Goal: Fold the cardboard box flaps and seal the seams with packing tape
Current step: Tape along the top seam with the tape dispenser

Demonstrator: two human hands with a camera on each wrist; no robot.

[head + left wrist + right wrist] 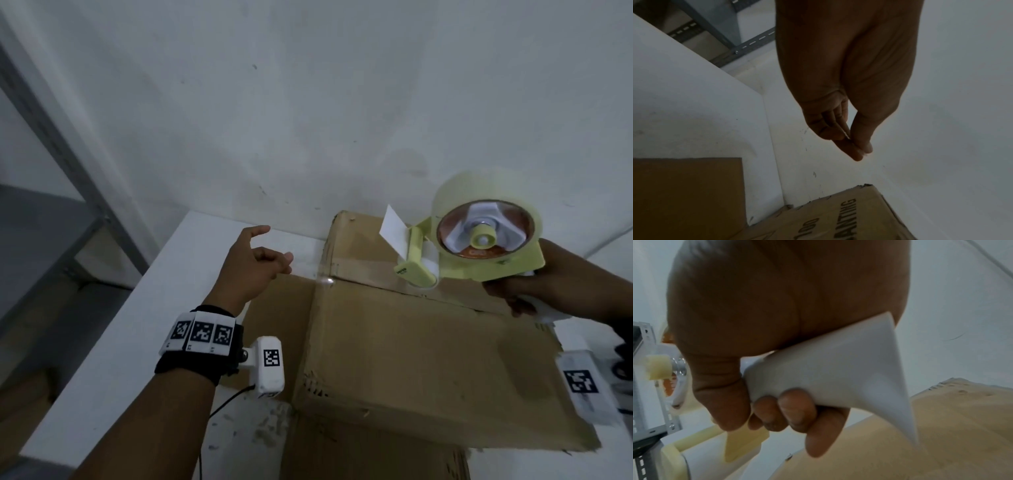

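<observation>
A brown cardboard box sits on the white table with its top flaps folded flat. A glossy strip runs along the far seam. My right hand grips the white handle of a yellow tape dispenser. The dispenser carries a clear tape roll and hangs just above the box's far edge, roller end toward the seam. My left hand hovers left of the box, fingers loosely curled, holding nothing. In the left wrist view the fingertips lie close together over the table, beyond the box corner.
The white table ends at the left, beside a grey metal shelf. A white wall stands close behind the box. A flat cardboard sheet lies under the box's left side. A white marker tag lies at the right.
</observation>
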